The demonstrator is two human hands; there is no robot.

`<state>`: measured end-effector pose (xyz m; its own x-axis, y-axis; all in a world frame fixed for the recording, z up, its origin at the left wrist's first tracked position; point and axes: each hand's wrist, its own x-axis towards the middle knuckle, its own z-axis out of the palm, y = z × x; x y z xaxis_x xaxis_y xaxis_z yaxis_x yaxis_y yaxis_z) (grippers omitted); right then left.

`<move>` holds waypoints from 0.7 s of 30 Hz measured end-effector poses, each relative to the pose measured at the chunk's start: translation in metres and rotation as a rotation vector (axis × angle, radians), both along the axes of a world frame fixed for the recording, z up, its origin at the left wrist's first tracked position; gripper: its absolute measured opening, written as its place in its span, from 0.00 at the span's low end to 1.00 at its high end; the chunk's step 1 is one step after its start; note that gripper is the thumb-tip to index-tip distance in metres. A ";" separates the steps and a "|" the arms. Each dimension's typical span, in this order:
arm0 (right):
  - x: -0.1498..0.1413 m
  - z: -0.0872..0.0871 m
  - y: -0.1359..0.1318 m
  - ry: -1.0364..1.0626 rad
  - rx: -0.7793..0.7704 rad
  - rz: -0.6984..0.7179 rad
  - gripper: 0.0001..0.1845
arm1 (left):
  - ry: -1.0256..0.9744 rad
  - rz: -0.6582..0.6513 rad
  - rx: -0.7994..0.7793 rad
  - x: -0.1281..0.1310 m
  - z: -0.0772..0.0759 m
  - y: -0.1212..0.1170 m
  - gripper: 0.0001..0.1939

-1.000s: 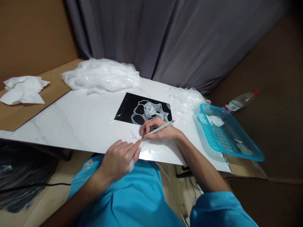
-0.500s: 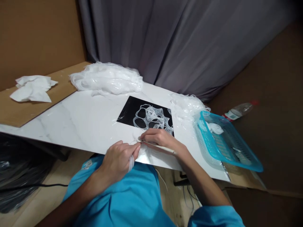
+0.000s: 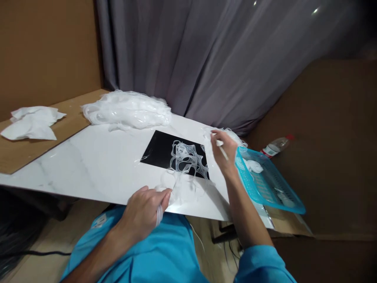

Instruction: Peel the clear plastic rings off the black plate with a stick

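Observation:
My left hand (image 3: 145,212) rests at the near edge of the white marble board (image 3: 88,165), fingers closed in a pinch on the end of a clear plastic ring web (image 3: 187,159) that trails across a black mat (image 3: 159,151). A white band wraps one of its fingers. My right hand (image 3: 224,151) is raised over the board's far right part, closed round a thin white stick (image 3: 221,148), next to a small heap of clear plastic (image 3: 232,135).
A large heap of clear plastic (image 3: 126,110) lies at the board's back. Crumpled white tissue (image 3: 31,122) sits on brown cardboard at left. A blue basket (image 3: 271,181) stands at right, a plastic bottle (image 3: 275,146) beyond it. Grey curtain hangs behind.
My right hand has lifted from beside the left hand and moved back and right with the stick. The ring web is pulled toward the near edge. The left hand stays put.

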<state>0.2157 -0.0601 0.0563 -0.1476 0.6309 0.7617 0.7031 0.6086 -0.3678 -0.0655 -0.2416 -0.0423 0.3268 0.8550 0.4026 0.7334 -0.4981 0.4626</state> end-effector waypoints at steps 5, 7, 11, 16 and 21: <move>0.015 0.029 -0.012 0.160 -0.040 -0.028 0.16 | -0.231 0.048 -0.106 -0.001 0.007 -0.004 0.18; 0.003 0.027 -0.036 0.153 -0.136 0.094 0.16 | -0.428 0.083 -0.209 -0.001 0.011 -0.006 0.21; -0.031 0.018 -0.085 0.185 -0.357 0.284 0.15 | -0.694 0.001 -0.354 0.001 0.019 -0.005 0.27; -0.057 0.013 -0.120 0.140 -0.579 0.562 0.11 | -0.756 -0.056 -0.413 0.006 0.017 0.003 0.31; -0.063 0.010 -0.140 0.082 -0.700 0.785 0.07 | -0.750 -0.022 -0.418 0.002 0.009 0.003 0.19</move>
